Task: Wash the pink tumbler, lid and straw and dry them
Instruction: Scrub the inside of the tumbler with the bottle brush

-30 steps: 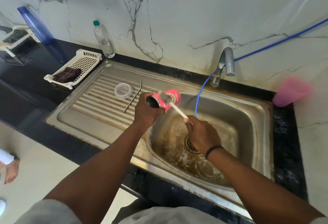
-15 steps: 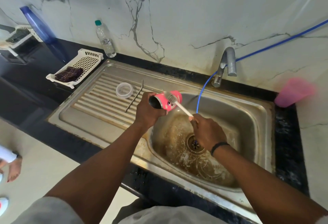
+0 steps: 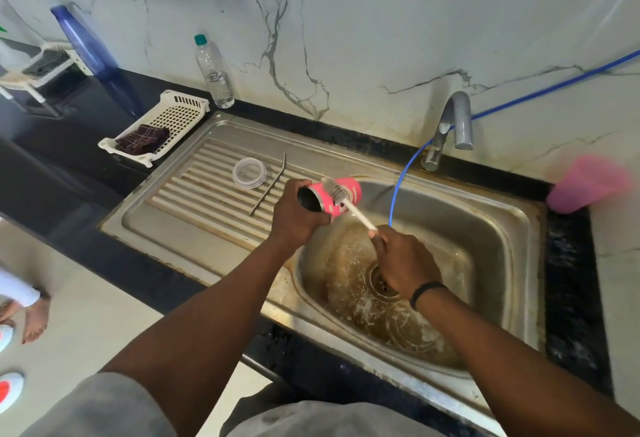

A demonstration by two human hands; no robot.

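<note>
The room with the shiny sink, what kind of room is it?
Most likely a home kitchen. A steel sink with a ribbed draining board sits in a dark counter under a marble-look wall, with a tap above, and someone is scrubbing a pink tumbler with a brush.

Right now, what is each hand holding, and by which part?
Left hand grips the tumbler round its open end. Right hand holds the brush by the lower end of its handle.
</note>
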